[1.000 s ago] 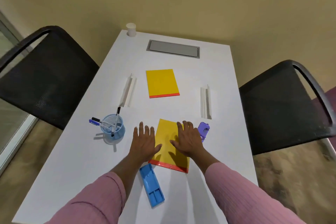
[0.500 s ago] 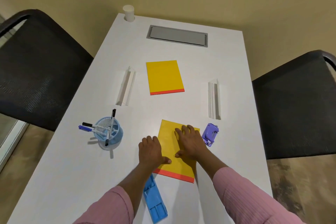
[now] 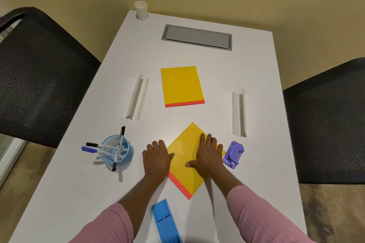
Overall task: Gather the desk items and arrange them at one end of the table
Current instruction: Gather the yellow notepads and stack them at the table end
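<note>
A yellow notepad with a red strip (image 3: 186,171) lies turned like a diamond on the white table (image 3: 264,173). My left hand (image 3: 157,159) rests flat at its left edge, thumb on the pad. My right hand (image 3: 208,155) presses flat on its right half. A second yellow notepad (image 3: 181,86) lies farther up the middle. Left of my hands stands a blue mesh cup of markers (image 3: 116,153). A purple hole punch (image 3: 234,154) sits just right of my right hand. A blue tray (image 3: 166,223) lies near the front edge.
Two white strips lie on the table, one on the left (image 3: 137,99), one on the right (image 3: 239,112). A paper cup (image 3: 141,10) stands at the far left corner beside a grey cable hatch (image 3: 196,37). Black mesh chairs flank the table on the left (image 3: 35,77) and on the right (image 3: 325,120).
The near notepad has rotated from roughly square-on to a diamond angle under both hands. My left hand has slid to its left edge. The view has shifted closer.
</note>
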`<state>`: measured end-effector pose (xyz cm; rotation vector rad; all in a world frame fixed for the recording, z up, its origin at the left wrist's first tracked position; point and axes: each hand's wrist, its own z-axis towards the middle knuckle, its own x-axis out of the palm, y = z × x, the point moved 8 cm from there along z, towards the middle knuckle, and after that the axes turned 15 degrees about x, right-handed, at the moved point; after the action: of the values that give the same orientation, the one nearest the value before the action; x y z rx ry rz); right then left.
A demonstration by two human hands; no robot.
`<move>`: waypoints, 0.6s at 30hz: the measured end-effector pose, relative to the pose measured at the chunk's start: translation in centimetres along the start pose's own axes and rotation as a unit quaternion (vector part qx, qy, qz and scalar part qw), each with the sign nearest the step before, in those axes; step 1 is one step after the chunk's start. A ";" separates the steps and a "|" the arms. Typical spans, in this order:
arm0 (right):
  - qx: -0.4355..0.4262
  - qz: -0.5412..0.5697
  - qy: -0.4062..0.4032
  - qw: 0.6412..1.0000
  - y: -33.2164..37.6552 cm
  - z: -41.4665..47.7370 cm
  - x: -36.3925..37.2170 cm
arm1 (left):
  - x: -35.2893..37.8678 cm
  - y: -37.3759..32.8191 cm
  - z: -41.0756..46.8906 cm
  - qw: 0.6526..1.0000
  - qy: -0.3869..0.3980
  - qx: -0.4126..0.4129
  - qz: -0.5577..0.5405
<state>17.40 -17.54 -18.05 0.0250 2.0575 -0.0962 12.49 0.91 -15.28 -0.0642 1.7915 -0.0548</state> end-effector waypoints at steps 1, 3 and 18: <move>0.010 0.008 -0.004 1.000 0.2 0.2 -0.2 | 0.0 0.3 -0.5 1.000 -0.003 -0.016 -0.002; 0.037 0.027 -0.007 0.999 0.3 0.5 -0.7 | 0.2 0.7 -1.7 0.999 -0.012 -0.045 0.001; 0.147 0.354 0.088 0.919 -1.9 3.2 -2.4 | 1.1 1.6 -2.1 0.982 -0.004 -0.166 -0.089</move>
<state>21.28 -19.62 -17.31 0.9871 2.0711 0.0517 10.17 2.44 -15.99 -0.4631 1.7673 0.1185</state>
